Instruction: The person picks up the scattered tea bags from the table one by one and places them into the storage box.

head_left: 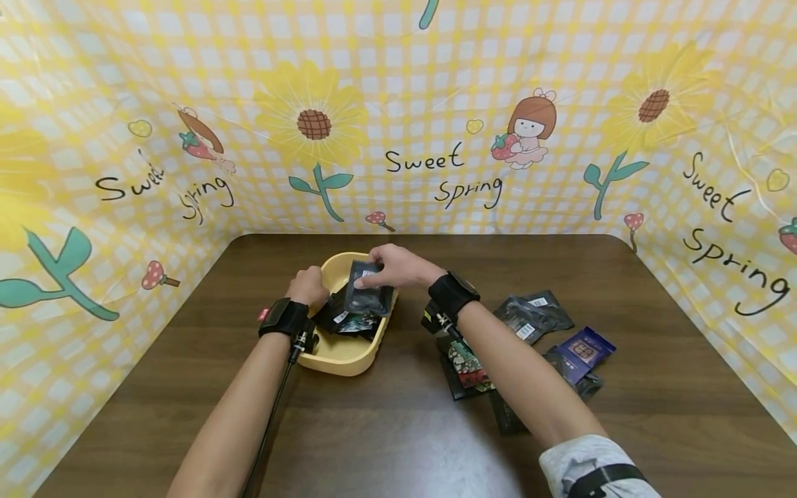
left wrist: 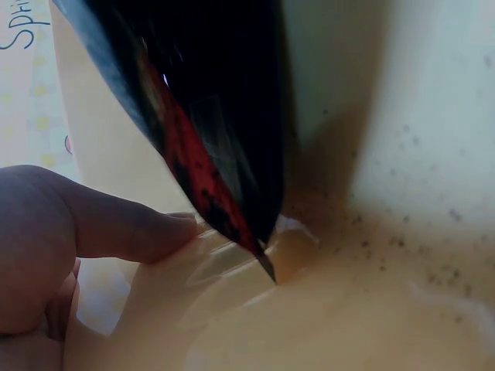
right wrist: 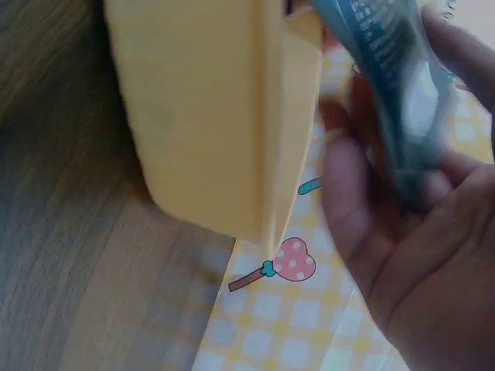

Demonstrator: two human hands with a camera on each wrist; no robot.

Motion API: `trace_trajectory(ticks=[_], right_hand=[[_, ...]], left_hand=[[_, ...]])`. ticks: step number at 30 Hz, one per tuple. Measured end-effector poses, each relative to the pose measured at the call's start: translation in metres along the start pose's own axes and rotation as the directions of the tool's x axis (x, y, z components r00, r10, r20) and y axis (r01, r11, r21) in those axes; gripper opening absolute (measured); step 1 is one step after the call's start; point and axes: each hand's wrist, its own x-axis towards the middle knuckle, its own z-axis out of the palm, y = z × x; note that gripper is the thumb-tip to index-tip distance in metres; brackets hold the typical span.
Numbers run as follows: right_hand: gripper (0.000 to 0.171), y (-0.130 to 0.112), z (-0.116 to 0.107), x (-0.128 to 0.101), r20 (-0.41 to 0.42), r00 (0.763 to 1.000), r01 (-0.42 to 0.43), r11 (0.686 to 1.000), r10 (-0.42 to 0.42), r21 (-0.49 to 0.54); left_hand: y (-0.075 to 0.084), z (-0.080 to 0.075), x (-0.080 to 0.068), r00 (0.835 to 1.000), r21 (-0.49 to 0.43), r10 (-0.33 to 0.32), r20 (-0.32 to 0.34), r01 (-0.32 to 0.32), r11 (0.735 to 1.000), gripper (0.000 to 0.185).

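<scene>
Loose packets lie right of the yellow tray.

Both forearms reach forward, wrists strapped in black bands; the left hand is curled, the right hand pinching, fingers bent.

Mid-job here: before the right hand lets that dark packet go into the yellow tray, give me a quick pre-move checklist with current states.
1. Right hand grips the dark packet: ok.
2. Packet is above the yellow tray, not beyond its rim: ok.
3. Left hand steadies the tray's left side: ok.
4. Room left among packets already in the tray: cannot tell.
5. Loose packets on the table lie clear of the tray: ok.
</scene>
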Motion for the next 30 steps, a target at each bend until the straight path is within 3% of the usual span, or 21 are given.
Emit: trace_trajectory(ticks=[5,19,30], right_hand=[[0.053,0.012,-0.003,-0.009,-0.044,0.999,-0.024,0.998,0.022,-0.058],[0.057,0.057,-0.039,-0.06,-0.042,0.984,-0.176,0.975,0.172,-0.132],[0.07,0.091,-0.055,-0.105,0.014,0.943,-0.321,0.924,0.331,-0.209]], left_hand=[[0.001,0.0,-0.003,1.0,-0.001,0.004,0.002,-0.004,1.0,0.013],[0.001,-0.001,-0.004,1.0,-0.004,0.015,-0.003,-0.015,1.0,0.015],[0.001,0.001,-0.002,1.0,-0.005,0.023,0.002,-0.023,1.0,0.017]])
